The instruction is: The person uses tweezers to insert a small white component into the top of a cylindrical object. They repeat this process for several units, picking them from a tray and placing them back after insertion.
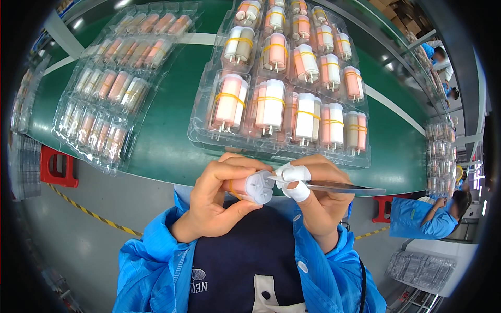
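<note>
My left hand [214, 193] is wrapped round a rubber-banded bundle of pink and white tubes [255, 188], held on its side with the pale end toward my right. White tape or finger cots cover the thumb and forefinger of my right hand [313, 190]. Between them I pinch metal tweezers [339, 186], whose pointed tip is at the bundle's pale end; whether it touches I cannot tell. Beyond my hands stands a clear plastic tray [201, 125] with several similar bundles in its pockets, thin white stems at their lower ends.
More clear trays [65, 130] of tubes lie on the green worktable [167, 120] to the left. Another stack of trays [441, 156] is at the right. Red stools [57, 167] stand under the table. A person in a blue coat [425, 216] sits at the right.
</note>
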The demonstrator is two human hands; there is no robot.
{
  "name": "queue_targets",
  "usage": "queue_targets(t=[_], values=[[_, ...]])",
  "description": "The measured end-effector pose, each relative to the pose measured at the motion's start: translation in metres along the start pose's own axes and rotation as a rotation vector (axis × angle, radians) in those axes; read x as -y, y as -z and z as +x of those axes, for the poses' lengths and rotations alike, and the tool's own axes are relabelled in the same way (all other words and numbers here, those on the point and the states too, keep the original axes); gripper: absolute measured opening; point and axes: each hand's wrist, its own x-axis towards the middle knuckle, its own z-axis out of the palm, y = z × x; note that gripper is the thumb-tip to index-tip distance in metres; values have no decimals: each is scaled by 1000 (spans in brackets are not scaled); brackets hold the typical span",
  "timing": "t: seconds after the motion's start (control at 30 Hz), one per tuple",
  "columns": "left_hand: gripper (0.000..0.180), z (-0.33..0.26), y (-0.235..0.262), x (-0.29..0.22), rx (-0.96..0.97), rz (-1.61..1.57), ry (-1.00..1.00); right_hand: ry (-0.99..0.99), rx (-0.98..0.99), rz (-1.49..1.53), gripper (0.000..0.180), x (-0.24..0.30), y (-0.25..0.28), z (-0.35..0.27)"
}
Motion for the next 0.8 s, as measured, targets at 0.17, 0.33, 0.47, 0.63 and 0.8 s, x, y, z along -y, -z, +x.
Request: queue_targets(t=[0.17, 0.33, 0.47, 0.63, 0.8], values=[[46, 1, 0, -2, 8, 1, -5, 25, 0, -1, 15, 3, 0, 2], [46, -1, 0, 1, 2, 13, -8, 64, 42, -62, 16, 1, 2, 4], [45, 0, 1, 0, 30, 27, -27, 37, -6, -16, 16, 1, -1, 0], [45, 0, 2, 0, 37, 27, -42, 52, 9, -19, 15, 1, 1, 0], [46, -1, -1, 1, -11, 16, -36, 74, 35, -74, 14, 0, 1, 3]])
